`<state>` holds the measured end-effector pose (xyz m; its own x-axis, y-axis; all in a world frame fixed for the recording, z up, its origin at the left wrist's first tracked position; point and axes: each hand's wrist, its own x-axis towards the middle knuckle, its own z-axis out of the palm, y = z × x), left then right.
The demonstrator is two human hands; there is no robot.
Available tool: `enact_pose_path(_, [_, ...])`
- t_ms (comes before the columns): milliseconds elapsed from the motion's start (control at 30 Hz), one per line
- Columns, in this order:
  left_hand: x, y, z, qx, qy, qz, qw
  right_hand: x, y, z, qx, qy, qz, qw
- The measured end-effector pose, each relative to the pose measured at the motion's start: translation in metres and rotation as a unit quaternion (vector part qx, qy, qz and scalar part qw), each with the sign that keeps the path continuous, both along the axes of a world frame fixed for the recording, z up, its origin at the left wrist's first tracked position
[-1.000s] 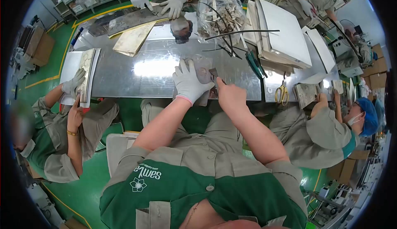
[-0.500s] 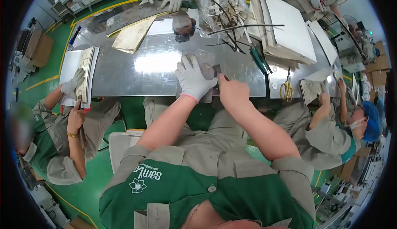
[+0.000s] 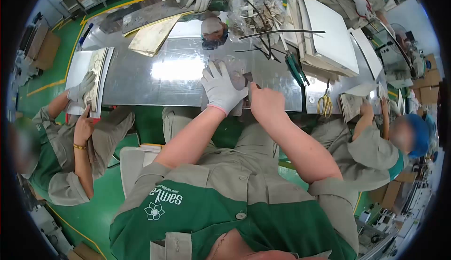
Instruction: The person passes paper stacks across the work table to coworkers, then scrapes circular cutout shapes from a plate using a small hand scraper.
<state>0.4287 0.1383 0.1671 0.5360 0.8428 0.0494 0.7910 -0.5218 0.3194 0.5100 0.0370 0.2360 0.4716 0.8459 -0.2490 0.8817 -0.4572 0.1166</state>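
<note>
One broad, shiny metal table (image 3: 141,88) spans the view, its near edge just in front of the person. On its right part rests a thick stack of white rectangular panels (image 3: 329,34). To the left of that sits a bulging clear plastic bag (image 3: 253,6) filled with pale scraps, thin black strips (image 3: 282,33) lying in front of it. Farther left lie a long dark-grey flat board (image 3: 152,19) and, beside it, a yellowed four-sided sheet (image 3: 152,39); a co-worker's white-gloved hands are at the board's far end.

Smaller is a thin grey flat plate (image 3: 238,68), set at the near edge, directly before the person. The person's left hand (image 3: 221,88), in a white glove with a pink cuff edge, lies palm down on it, fingers spread, grasping nothing. The bare right hand (image 3: 267,103) is clenched around the handle of a tool. Right of it lie green-handled metal cutters (image 3: 294,68) and yellow-handled scissors (image 3: 325,104).

Smallest is the gripped short dark-bladed tool (image 3: 248,77); whether its blade touches the plate cannot be told.
</note>
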Motion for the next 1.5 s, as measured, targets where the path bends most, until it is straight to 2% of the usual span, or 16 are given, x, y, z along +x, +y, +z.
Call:
enact_pose_path(133, [0.000,-0.002,0.000,-0.032,-0.016,-0.002,0.999,0.015,0.012,-0.003,0.022,0.038,-0.008,0.999])
enact_pose_path(233, [0.002,0.001,0.002,-0.014,-0.018,0.006,1.000,0.003,0.001,0.001,0.003,0.013,-0.009,1.000])
enact_pose_path(400, [0.000,-0.001,0.000,-0.032,-0.003,-0.004,0.999,0.009,0.008,-0.007,0.031,0.035,-0.014,0.999])
enact_pose_path(500, [-0.001,0.001,0.002,-0.024,-0.008,-0.003,1.000,0.005,0.006,-0.003,0.001,-0.004,-0.003,1.000])
enact_pose_path(633, [0.000,-0.002,0.000,-0.054,-0.015,-0.002,0.998,0.005,0.001,-0.005,0.008,0.016,-0.013,1.000])
enact_pose_path(767, [0.001,0.005,0.001,-0.036,-0.007,0.001,0.999,-0.005,-0.003,-0.009,0.012,-0.012,-0.021,1.000])
enact_pose_path(933, [0.000,0.000,-0.001,-0.045,-0.016,-0.010,0.999,0.010,0.002,-0.007,0.042,0.021,-0.014,0.999])
enact_pose_path(1000, [0.001,0.002,0.006,-0.049,-0.007,-0.008,0.999,0.000,0.000,-0.006,0.011,-0.007,-0.024,1.000])
enact_pose_path(1133, [-0.003,-0.005,-0.004,-0.032,-0.010,-0.003,0.999,0.007,0.008,-0.011,0.029,0.024,-0.027,0.999])
enact_pose_path(1267, [-0.002,0.000,-0.004,-0.009,-0.008,-0.014,1.000,0.010,0.010,-0.006,0.025,0.001,0.004,1.000])
enact_pose_path(1400, [0.000,0.000,-0.003,-0.041,-0.028,-0.004,0.999,0.007,0.018,0.000,0.021,0.031,-0.032,0.999])
enact_pose_path(1500, [-0.003,-0.001,-0.007,-0.010,-0.016,-0.017,1.000,0.007,0.011,-0.003,0.019,0.014,-0.017,1.000])
